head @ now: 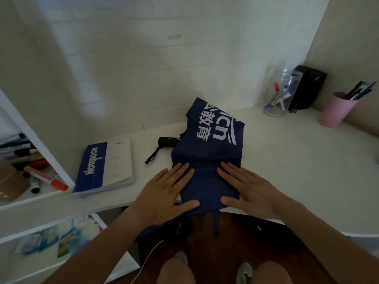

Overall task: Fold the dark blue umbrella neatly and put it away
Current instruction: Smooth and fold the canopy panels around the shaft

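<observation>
Two hands: left hand (166, 193) and right hand (249, 190) lie flat, fingers spread, gripping nothing.
Umbrella (209, 158): on desk (287, 160), under both palms.
Long axis: runs away from the hands, toward the wall.
Handle (167, 141): beyond the left hand, nearer it.

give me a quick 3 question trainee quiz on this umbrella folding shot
1. True or false: both hands lie flat and open on the dark blue umbrella.
2. What lies on the desk just left of the umbrella's black handle? A) a notebook B) a laptop C) a plate
3. Fill in: the pens at far right stand in a ____ cup.

Key
1. True: left hand and right hand press the near fabric.
2. A, the blue and white notebook.
3. Pink, the pink cup.
</observation>
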Demonstrator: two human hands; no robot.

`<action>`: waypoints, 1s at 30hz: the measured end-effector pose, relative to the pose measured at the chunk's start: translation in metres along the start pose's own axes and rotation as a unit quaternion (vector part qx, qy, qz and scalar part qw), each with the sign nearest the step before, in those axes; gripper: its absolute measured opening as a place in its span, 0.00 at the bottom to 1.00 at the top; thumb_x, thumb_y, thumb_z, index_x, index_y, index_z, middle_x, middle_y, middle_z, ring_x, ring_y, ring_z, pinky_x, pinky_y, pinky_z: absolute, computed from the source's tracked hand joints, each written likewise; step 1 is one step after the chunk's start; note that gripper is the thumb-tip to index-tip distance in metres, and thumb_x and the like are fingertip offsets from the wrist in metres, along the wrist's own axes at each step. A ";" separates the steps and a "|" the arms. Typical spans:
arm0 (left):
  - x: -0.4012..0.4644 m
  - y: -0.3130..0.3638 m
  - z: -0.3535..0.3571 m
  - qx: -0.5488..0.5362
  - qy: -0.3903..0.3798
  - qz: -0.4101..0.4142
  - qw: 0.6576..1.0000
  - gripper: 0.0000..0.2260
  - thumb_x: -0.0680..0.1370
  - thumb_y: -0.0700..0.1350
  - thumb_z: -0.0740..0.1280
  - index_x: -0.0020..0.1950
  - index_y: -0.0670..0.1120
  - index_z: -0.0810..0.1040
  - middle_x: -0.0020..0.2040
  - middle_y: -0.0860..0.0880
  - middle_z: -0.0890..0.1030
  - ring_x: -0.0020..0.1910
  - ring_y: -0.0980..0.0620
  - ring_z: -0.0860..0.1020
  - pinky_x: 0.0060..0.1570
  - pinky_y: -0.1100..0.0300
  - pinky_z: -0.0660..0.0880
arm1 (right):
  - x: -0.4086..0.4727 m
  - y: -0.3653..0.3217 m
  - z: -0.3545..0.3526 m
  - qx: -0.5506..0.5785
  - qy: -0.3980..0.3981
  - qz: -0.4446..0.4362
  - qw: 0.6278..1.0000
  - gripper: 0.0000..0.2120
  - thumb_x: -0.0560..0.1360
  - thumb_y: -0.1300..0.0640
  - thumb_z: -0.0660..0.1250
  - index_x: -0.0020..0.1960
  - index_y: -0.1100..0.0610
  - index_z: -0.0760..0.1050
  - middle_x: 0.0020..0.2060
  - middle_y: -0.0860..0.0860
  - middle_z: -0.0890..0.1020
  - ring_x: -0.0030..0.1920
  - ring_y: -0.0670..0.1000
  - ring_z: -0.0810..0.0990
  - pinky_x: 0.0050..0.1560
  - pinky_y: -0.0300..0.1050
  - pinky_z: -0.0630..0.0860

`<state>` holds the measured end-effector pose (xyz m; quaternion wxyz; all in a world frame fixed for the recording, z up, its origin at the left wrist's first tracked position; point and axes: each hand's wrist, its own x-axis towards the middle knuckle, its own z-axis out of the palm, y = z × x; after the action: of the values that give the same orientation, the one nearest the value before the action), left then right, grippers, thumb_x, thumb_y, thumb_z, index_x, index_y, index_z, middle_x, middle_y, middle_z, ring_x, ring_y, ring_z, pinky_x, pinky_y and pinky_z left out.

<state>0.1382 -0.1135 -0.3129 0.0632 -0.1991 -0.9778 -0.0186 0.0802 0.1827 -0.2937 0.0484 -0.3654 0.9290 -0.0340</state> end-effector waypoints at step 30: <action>-0.016 0.027 -0.021 -0.126 0.132 -0.064 0.981 0.28 0.83 0.66 0.48 0.67 0.51 0.78 0.61 0.53 0.78 0.60 0.54 0.75 0.62 0.55 0.74 | 0.001 -0.014 -0.051 0.635 0.188 0.160 0.732 0.09 0.81 0.62 0.66 0.55 0.67 0.80 0.51 0.59 0.87 0.50 0.57 0.87 0.53 0.49 0.82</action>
<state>0.1656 -0.0957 -0.2939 0.1652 -0.1379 -0.9614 -0.1715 0.0836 0.1731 -0.2421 0.0984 -0.0820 0.7263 -0.6753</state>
